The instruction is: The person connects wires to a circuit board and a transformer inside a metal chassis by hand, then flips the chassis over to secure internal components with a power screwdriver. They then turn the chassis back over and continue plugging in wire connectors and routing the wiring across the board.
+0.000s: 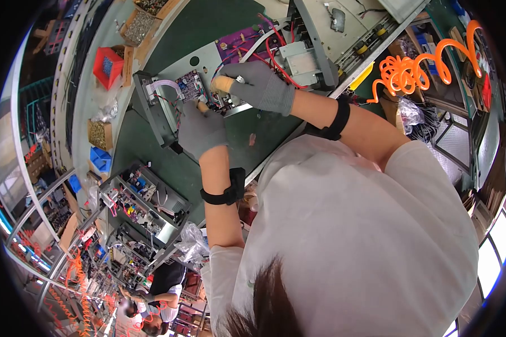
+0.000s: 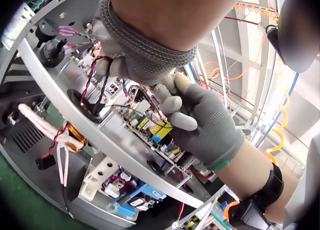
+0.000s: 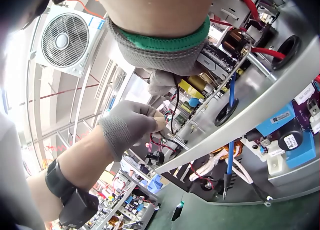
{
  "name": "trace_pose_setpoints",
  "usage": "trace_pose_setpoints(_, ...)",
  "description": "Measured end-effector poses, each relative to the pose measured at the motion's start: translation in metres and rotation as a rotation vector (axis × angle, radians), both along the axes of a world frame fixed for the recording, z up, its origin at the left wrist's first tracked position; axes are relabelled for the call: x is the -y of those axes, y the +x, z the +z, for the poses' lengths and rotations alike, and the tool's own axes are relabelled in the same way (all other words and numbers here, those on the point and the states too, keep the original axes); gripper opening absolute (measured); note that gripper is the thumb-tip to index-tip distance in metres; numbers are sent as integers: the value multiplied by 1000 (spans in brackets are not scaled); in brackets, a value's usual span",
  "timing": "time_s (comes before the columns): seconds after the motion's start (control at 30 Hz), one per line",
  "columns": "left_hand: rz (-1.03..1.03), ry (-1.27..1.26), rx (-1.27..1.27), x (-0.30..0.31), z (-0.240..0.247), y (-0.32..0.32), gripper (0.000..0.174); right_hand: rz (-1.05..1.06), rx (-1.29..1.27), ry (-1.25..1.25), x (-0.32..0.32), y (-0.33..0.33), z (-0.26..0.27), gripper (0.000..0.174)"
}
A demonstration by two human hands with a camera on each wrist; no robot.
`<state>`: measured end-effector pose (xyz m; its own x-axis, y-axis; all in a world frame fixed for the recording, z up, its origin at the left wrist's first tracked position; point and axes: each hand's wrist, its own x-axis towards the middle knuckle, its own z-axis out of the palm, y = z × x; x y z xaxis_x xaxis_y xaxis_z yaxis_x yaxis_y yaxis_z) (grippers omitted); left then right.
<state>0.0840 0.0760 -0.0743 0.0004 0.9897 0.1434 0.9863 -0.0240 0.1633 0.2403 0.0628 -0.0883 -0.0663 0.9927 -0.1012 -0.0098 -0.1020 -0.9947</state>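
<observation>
The circuit board (image 2: 150, 126), studded with yellow and blue parts, sits inside a grey metal chassis (image 1: 150, 106) in the upper middle of the head view. A thin black wire (image 3: 173, 110) drops onto the board's edge. The right hand (image 1: 258, 85), in a grey glove, has its fingers curled and grips this wire from above, its knuckles close over the board. The left hand (image 1: 201, 130), gloved too, comes in from below, its fingers curled and its thumb and forefinger tips together just beside the wire. I cannot tell whether they pinch anything. The two hands almost touch. Red wires (image 1: 275, 62) loop past the right hand toward the upper right. The chassis stands on a green bench (image 1: 152, 160), with a red bin (image 1: 108, 66) at upper left and an orange coiled hose (image 1: 427, 62) at upper right.
</observation>
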Motion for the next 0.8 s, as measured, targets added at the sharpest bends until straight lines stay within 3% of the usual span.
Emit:
trace_pose_setpoints(0.17, -13, -259, 15, -21, 20, 0, 16, -22, 43, 29, 0, -2, 1, 24)
trace_pose_setpoints(0.4, -51, -302, 140, -37, 12, -14, 21, -85, 12, 127, 0, -4, -8, 26)
trace_pose_setpoints(0.5, -49, -376, 333, -44, 2, -30, 19, -43, 99, 78, 0, -3, -5, 21)
trace_pose_setpoints(0.57, -8, -519, 592, -50, -5, -41, 19, -41, 112, 81, 0, -4, -4, 21)
trace_pose_setpoints(0.67, -117, -478, 562, -55, -13, -45, 22, -45, 75, 97, 0, -4, -6, 23)
trace_pose_setpoints(0.8, -78, -504, 532, -56, -12, -45, 20, -93, 40, 116, 1, -7, -5, 29)
